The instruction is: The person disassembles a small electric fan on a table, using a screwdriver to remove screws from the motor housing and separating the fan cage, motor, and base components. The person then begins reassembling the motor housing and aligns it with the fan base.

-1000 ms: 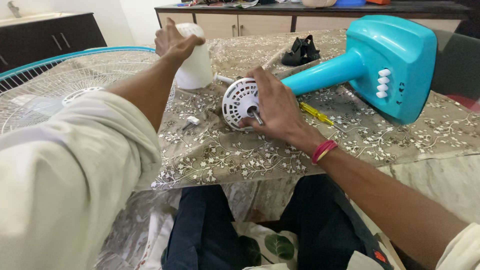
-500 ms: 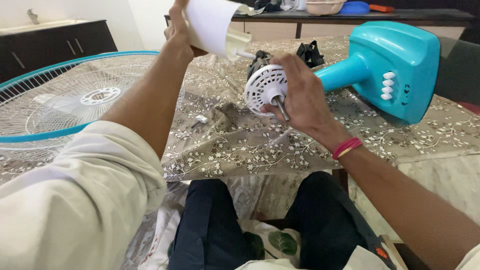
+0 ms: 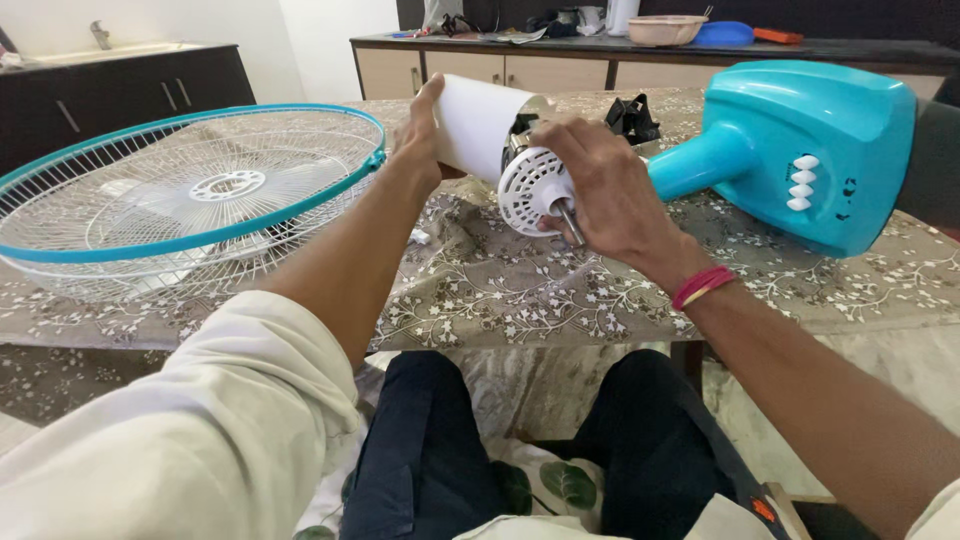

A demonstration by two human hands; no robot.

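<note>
White motor cover (image 3: 478, 125): smooth matt plastic. Vented motor face (image 3: 530, 190): white moulded plastic, slotted; shaft (image 3: 571, 222): bare grey metal, dull sheen. Fan base (image 3: 805, 150): turquoise plastic, glossy, white plastic buttons. Fan grille (image 3: 190, 190): thin white-coated metal wire, turquoise plastic rim. Tablecloth (image 3: 520, 290): beige printed cloth, matt, creased. Cabinet (image 3: 500, 65): pale wood-look fronts, dark top. Sleeve (image 3: 180, 440): cream woven cloth. Wrist band (image 3: 700, 287): red thread.

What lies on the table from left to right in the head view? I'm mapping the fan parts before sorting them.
Fan guard with teal rim → left hand → white motor cover → white vented motor face → right hand → teal fan base.
</note>
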